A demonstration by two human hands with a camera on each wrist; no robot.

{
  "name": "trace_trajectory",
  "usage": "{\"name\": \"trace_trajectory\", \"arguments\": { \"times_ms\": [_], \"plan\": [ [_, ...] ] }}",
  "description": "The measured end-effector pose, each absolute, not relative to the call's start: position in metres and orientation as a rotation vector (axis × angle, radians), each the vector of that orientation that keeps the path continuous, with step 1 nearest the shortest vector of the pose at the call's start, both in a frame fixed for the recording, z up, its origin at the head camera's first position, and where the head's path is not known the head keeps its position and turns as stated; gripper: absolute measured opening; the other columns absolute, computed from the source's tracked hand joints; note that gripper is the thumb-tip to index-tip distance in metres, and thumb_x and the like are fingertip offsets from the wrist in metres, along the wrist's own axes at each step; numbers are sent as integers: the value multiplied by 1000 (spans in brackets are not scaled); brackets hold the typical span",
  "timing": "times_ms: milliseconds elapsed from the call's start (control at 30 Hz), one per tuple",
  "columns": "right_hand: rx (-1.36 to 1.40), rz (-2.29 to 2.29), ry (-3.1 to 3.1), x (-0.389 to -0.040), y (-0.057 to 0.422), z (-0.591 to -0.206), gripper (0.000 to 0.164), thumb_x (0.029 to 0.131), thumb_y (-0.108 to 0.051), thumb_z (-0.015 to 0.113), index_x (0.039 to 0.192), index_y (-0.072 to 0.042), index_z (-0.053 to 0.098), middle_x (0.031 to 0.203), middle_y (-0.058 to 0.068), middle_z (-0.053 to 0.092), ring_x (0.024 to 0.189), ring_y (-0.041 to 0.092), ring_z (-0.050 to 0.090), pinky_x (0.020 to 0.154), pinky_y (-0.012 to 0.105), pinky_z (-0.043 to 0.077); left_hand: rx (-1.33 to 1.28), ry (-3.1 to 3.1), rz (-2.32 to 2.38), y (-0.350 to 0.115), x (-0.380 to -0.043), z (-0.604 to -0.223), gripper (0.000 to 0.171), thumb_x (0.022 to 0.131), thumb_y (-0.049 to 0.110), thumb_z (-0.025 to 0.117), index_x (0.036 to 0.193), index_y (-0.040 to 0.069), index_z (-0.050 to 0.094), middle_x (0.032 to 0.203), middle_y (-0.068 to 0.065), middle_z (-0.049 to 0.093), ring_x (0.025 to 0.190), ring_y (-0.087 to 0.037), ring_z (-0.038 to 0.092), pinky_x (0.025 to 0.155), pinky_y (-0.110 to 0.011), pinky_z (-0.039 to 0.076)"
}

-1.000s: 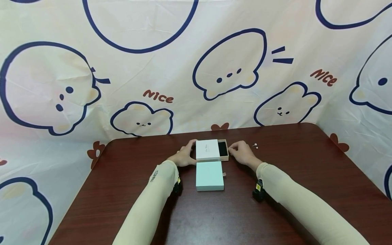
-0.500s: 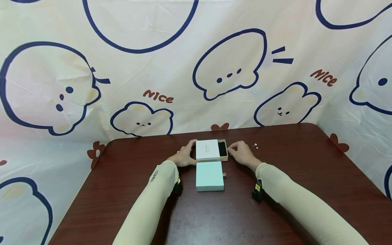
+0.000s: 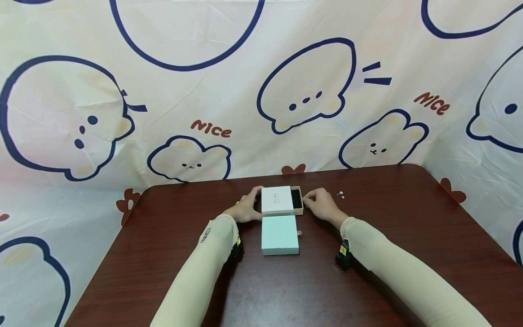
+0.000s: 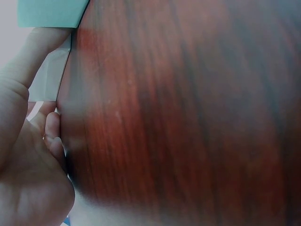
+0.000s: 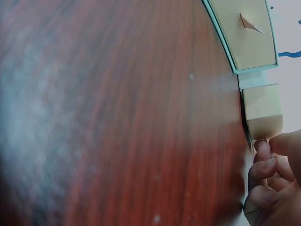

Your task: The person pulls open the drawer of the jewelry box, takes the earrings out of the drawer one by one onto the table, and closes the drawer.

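Observation:
Near the table's far edge lies a white sleeve box (image 3: 277, 200) with small printed writing. My left hand (image 3: 245, 208) grips its left end, thumb along the near side, fingers toward the far side; the left wrist view shows that thumb (image 4: 35, 52) against the box wall. A cream drawer (image 3: 301, 211) with a black pad (image 3: 296, 198) sticks partly out of the right end. At the drawer's outer face, my right hand (image 3: 323, 204) pinches what looks like its small pull tab between thumb and index finger (image 5: 263, 148); the fingertips mostly hide it.
A teal box (image 3: 279, 234) lies just in front of the white one, a ribbon tab (image 5: 250, 24) on its right end. Two tiny white-headed pieces, like stud earrings (image 3: 340, 194), lie beyond my right hand on the brown table (image 3: 282, 290). A patterned cloth (image 3: 245, 100) hangs behind.
The drawer has slid slightly left into the white sleeve, and my right hand has moved left with it. My left hand and the teal box stay put.

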State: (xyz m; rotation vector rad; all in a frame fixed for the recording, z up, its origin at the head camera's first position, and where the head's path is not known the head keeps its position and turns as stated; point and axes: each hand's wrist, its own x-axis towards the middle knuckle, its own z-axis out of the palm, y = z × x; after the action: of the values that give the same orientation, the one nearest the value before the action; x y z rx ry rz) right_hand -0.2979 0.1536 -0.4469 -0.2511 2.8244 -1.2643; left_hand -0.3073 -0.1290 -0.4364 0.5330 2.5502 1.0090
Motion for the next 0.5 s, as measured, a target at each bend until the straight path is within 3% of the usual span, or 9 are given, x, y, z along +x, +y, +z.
{"name": "trace_trajectory", "arguments": {
  "times_ms": [500],
  "plan": [
    [-251,-1262,2829,-296,152,-445,25,103,-15,57,105,-1,77,96,12,73,79,18,59,73,29,47,528,2556,987,-130,-310,-440,99,89,28,78,161,23,9,168,-11,16,147,-41,27,117,-63,18]
  ]
}}
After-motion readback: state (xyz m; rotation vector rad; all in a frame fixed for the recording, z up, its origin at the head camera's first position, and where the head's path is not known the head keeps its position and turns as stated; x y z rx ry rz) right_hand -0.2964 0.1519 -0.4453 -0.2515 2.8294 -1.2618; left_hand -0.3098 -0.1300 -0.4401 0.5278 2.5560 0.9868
